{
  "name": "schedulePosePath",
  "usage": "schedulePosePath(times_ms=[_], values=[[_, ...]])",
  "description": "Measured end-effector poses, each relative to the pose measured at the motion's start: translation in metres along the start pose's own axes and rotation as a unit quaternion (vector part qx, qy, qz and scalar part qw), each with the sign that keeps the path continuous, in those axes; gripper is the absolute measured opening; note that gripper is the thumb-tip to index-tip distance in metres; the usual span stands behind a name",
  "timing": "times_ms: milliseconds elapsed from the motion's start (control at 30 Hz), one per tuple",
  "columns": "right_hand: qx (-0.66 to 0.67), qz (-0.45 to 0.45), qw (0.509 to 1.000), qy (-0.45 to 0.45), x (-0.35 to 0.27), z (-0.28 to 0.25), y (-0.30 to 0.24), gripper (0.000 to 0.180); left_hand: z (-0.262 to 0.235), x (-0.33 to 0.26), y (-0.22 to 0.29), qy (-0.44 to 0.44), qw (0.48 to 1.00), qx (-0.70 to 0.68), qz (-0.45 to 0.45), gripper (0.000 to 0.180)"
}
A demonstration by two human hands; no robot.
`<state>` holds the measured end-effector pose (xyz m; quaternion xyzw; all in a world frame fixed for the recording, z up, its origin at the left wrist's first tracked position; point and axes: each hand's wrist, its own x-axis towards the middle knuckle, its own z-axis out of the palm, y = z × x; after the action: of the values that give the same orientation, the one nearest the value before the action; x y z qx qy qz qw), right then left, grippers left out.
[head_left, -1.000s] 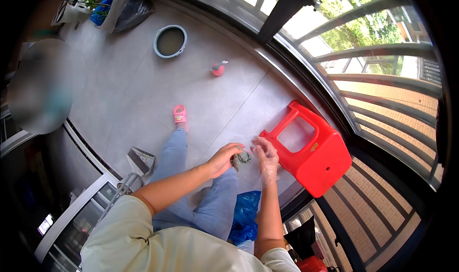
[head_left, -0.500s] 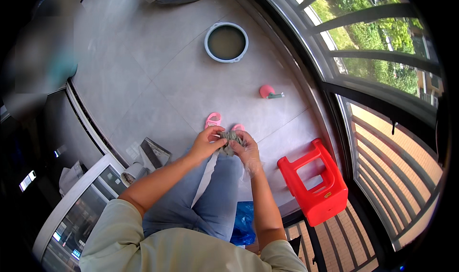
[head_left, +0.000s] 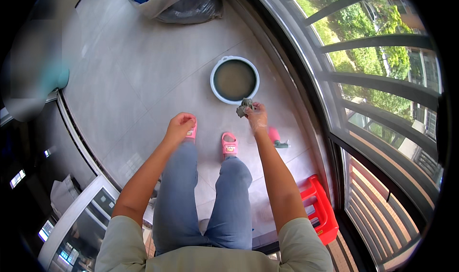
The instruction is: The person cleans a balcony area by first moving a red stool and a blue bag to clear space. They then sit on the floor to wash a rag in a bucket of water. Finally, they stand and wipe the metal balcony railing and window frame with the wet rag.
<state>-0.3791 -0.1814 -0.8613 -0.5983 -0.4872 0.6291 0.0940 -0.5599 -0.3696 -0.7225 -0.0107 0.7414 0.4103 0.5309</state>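
My right hand is stretched forward and grips a small grey wet cloth just above the near rim of a round white-rimmed basin of murky water. My left hand is curled shut with nothing visible in it, hanging over my left foot. Both feet wear pink sandals on the grey tiled floor, and my legs are in blue jeans.
A red plastic stool stands at lower right by the railing. A pink spray bottle lies right of my right foot. Dark and white bags sit at the far end. A sliding door frame runs along the left.
My hands were together on the cloth; now they have parted and the right hand carries the cloth toward the basin. The view has shifted forward, leaving the stool behind at lower right.
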Motion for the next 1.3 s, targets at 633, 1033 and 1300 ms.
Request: schedulePosePath(times_ms=[633,1033,1300], values=[[-0.215,-0.118,0.967,-0.063,0.165,0.067,0.034,0.024,0.062,0.297,-0.026,-0.178,0.886,0.243,0.352,0.045],[-0.165,-0.169,0.966,0.104,0.151,0.039,0.059,0.012,0.093,0.358,-0.072,-0.164,0.919,0.225,0.278,0.024],[0.105,-0.250,0.962,0.039,0.114,0.033,0.013,0.016,0.083,0.359,-0.083,-0.077,0.874,0.355,0.323,0.023]])
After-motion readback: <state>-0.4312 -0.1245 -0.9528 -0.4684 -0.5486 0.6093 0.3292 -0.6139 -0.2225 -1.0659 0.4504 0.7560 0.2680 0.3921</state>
